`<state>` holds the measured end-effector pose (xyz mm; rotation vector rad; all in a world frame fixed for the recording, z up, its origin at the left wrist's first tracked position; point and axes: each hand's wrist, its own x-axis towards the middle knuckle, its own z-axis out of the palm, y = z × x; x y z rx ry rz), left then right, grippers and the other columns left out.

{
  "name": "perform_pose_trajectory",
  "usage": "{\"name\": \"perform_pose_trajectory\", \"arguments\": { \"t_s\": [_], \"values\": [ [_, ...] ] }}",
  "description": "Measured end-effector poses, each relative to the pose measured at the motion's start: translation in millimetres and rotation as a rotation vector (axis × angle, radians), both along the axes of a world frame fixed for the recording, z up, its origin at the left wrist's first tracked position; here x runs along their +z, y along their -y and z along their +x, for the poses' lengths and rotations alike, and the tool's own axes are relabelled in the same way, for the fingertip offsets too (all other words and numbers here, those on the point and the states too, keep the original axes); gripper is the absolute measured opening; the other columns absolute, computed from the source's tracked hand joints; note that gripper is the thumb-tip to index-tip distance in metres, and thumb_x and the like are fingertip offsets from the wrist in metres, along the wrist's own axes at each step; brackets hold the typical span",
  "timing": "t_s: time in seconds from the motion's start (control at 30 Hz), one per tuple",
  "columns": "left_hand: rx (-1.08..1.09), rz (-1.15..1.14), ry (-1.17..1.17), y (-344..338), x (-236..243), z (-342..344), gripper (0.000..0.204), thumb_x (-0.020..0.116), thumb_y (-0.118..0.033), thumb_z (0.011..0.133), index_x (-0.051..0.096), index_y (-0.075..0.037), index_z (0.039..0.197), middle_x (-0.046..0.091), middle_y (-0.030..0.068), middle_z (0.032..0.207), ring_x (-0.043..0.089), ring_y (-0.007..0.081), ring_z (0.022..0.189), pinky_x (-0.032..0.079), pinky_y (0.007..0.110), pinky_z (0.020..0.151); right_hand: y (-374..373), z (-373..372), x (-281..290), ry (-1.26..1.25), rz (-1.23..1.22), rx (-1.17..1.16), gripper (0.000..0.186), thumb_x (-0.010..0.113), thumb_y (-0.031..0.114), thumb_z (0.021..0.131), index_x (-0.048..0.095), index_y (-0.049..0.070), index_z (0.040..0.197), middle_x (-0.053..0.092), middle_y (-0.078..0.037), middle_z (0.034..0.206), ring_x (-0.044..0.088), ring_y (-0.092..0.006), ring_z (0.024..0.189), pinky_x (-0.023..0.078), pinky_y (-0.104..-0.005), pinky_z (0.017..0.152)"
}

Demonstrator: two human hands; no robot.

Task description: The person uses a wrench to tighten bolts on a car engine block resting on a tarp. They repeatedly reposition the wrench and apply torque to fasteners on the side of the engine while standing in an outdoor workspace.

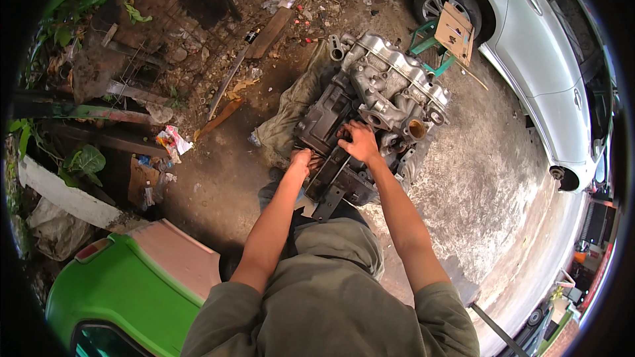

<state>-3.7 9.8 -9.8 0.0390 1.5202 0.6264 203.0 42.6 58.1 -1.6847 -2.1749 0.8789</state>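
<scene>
Silver car (549, 73) parked at your right, green vehicle body (126, 291) at lower left, grey engine block (383, 92) on a cloth (288, 116) ahead of you, your right hand (359, 142) pressed flat on its dark side, your left hand (300, 160) clenched at its lower edge.

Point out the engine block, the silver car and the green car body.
engine block (390, 86): head view, on its light metal upper casting.
silver car (549, 59): head view, on its side door panel.
green car body (126, 284): head view, on its green panel.

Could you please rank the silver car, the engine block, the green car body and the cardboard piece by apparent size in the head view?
1. silver car
2. green car body and engine block: look alike, and the green body is cut off
3. cardboard piece
</scene>
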Motion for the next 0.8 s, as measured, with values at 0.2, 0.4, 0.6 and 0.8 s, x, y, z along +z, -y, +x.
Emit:
{"name": "perform_pose_trajectory", "arguments": {
  "t_s": [0.2,0.4,0.6,0.8],
  "values": [
    [0.007,0.013,-0.031,-2.8,0.7,1.2,0.024,0.045,-0.015,0.105,0.06,0.004,0.1,0.07,0.0188,0.096,0.074,0.0309,0.084,0.066,0.044,0.07,0.8,0.0,-0.5,-0.007,0.027,-0.01,0.036,0.07,0.036,0.075,0.072,0.011,0.101,0.064,-0.015,0.108,0.058,-0.0367,0.114,0.041,-0.0471,0.102],
    [-0.051,-0.04,-0.011,-9.0,-4.1,-1.7,0.025,0.048,-0.015,0.104,0.065,0.002,0.108,0.071,0.0178,0.099,0.074,0.0305,0.084,0.066,0.043,0.071,0.4,-1.6,1.8,-0.024,-0.004,-0.007,0.033,0.07,0.034,0.074,0.072,0.011,0.098,0.062,-0.012,0.099,0.059,-0.0327,0.106,0.043,-0.0451,0.097],
    [-0.122,-0.062,-0.024,-12.4,7.5,0.4,0.025,0.05,-0.019,0.103,0.066,-0.001,0.109,0.07,0.0147,0.099,0.074,0.0289,0.082,0.065,0.044,0.073,1.8,-1.1,-0.8,-0.04,0.047,-0.011,0.034,0.071,0.035,0.074,0.072,0.01,0.098,0.062,-0.011,0.097,0.059,-0.0323,0.106,0.043,-0.0455,0.097],
    [-0.138,-0.033,-0.008,-8.0,-0.6,1.0,0.027,0.046,-0.021,0.105,0.064,-0.002,0.111,0.069,0.0136,0.098,0.073,0.0282,0.08,0.063,0.042,0.065,0.8,-1.0,-2.7,-0.024,0.033,-0.006,0.035,0.072,0.035,0.074,0.072,0.01,0.099,0.062,-0.012,0.099,0.059,-0.033,0.107,0.043,-0.0474,0.098]
  ]
}}
